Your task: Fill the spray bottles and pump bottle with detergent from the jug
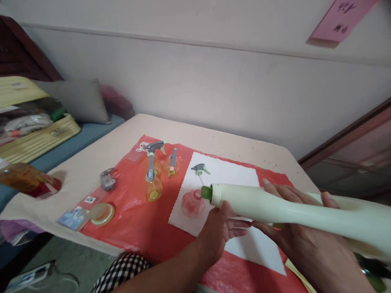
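1. My right hand (305, 236) is closed round the narrowed part of a pale green vessel (259, 199). Its long, smooth shell, apparently plastic, could slip or roll in my grasp if the heavy end drags.
2. My left hand (218, 228) sits beneath the collar, thumb against it, fingers stretched out; whether it clamps, I cannot tell. Loose support there could let the mouth swing.
3. The green spout (206, 192) projects from the ringed collar, over or just beside the open neck of the pink bottle (192, 204). Poor alignment could spill any contents; a knock could topple this round, see-through, apparently light bottle.
4. Beneath it lies a scalloped-edged white sheet (235, 173) on glossy, wrinkled red film (131, 219). Creases could unsettle the base.
5. Farther off, the grey trigger head (199, 167), with its thin tube, could be knocked aside.
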A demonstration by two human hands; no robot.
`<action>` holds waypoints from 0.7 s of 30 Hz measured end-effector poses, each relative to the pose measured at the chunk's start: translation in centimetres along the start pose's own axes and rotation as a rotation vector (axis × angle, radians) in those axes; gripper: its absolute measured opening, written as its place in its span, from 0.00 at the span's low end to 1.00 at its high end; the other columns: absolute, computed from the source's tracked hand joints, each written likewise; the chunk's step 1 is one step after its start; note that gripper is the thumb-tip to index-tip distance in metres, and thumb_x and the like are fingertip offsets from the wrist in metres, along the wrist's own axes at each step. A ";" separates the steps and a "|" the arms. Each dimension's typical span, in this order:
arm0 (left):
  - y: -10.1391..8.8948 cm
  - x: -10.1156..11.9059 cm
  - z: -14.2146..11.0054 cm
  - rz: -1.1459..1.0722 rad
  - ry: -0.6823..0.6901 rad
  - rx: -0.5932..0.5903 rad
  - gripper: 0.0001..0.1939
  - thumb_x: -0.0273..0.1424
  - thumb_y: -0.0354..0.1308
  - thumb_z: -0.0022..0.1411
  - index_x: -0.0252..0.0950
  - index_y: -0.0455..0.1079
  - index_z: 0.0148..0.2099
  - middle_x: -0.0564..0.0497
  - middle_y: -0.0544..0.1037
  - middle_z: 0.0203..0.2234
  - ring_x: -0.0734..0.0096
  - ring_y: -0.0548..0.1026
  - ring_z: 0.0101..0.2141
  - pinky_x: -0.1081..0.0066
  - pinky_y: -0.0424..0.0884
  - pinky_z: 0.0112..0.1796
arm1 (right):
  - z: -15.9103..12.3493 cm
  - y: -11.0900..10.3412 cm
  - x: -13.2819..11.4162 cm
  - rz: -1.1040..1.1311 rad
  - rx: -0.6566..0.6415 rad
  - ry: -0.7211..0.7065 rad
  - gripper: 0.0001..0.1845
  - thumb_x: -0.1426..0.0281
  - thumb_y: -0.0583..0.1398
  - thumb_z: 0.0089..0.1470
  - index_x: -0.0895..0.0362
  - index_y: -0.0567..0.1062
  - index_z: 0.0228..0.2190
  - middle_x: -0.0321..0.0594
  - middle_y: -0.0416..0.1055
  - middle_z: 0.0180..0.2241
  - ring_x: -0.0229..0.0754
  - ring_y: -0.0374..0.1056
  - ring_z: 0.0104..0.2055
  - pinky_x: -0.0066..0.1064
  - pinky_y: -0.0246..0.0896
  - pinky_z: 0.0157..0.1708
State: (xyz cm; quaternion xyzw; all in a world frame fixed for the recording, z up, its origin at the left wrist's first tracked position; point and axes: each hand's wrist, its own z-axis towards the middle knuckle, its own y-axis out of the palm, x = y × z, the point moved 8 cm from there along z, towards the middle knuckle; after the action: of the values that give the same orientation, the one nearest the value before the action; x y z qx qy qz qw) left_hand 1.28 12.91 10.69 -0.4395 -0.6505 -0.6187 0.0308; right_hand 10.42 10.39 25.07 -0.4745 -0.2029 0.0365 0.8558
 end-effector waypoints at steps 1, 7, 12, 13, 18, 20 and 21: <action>0.0 0.0 0.0 0.003 0.001 -0.001 0.44 0.63 0.56 0.54 0.28 0.72 0.56 0.33 0.79 0.46 0.55 0.78 0.41 0.61 0.69 0.43 | 0.0 0.0 0.0 -0.004 -0.002 -0.001 0.35 0.52 0.43 0.69 0.61 0.57 0.66 0.55 0.65 0.56 0.63 0.60 0.59 0.64 0.35 0.64; 0.1 0.0 0.0 -0.002 0.009 -0.015 0.43 0.62 0.55 0.56 0.29 0.71 0.57 0.33 0.79 0.47 0.55 0.78 0.41 0.61 0.69 0.43 | 0.2 -0.6 -0.2 -0.017 -0.009 0.009 0.33 0.54 0.42 0.69 0.61 0.58 0.66 0.55 0.66 0.55 0.62 0.60 0.58 0.63 0.37 0.64; 0.1 -0.2 0.0 -0.008 -0.004 -0.015 0.43 0.62 0.55 0.55 0.29 0.72 0.56 0.34 0.79 0.46 0.55 0.77 0.41 0.60 0.69 0.44 | 0.3 -0.5 -0.2 -0.015 -0.002 -0.001 0.33 0.54 0.41 0.70 0.61 0.58 0.66 0.55 0.66 0.54 0.63 0.61 0.57 0.64 0.38 0.63; 0.1 -0.2 0.0 -0.008 -0.005 -0.015 0.43 0.63 0.55 0.55 0.29 0.72 0.56 0.34 0.79 0.46 0.55 0.77 0.42 0.60 0.69 0.44 | 0.3 -0.5 -0.2 -0.015 -0.004 -0.001 0.33 0.54 0.40 0.70 0.61 0.59 0.65 0.55 0.66 0.54 0.63 0.62 0.57 0.65 0.38 0.63; 0.0 -0.3 0.1 -0.014 -0.014 0.000 0.45 0.63 0.56 0.53 0.29 0.72 0.56 0.33 0.79 0.46 0.56 0.77 0.41 0.60 0.69 0.44 | 0.1 -0.4 -0.1 -0.020 -0.009 -0.004 0.34 0.53 0.42 0.69 0.62 0.59 0.65 0.56 0.66 0.55 0.62 0.61 0.58 0.63 0.37 0.63; 0.0 -0.4 0.1 -0.019 -0.015 -0.006 0.44 0.63 0.56 0.53 0.29 0.72 0.56 0.34 0.79 0.46 0.56 0.77 0.40 0.60 0.69 0.44 | 0.0 -0.3 0.0 -0.021 -0.019 -0.008 0.34 0.54 0.41 0.69 0.62 0.58 0.66 0.55 0.66 0.55 0.62 0.60 0.58 0.63 0.36 0.64; 0.0 -0.4 0.1 -0.021 -0.016 -0.009 0.44 0.63 0.56 0.54 0.29 0.72 0.56 0.34 0.79 0.46 0.56 0.77 0.40 0.61 0.69 0.43 | 0.0 -0.2 0.0 -0.021 -0.026 -0.008 0.34 0.54 0.41 0.69 0.61 0.58 0.66 0.55 0.65 0.55 0.62 0.60 0.59 0.63 0.35 0.64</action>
State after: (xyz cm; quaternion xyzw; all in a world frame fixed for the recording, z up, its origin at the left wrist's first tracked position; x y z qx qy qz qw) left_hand 1.61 12.81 10.43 -0.4377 -0.6525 -0.6184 0.0173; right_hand 10.36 10.26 25.27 -0.4832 -0.2116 0.0270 0.8491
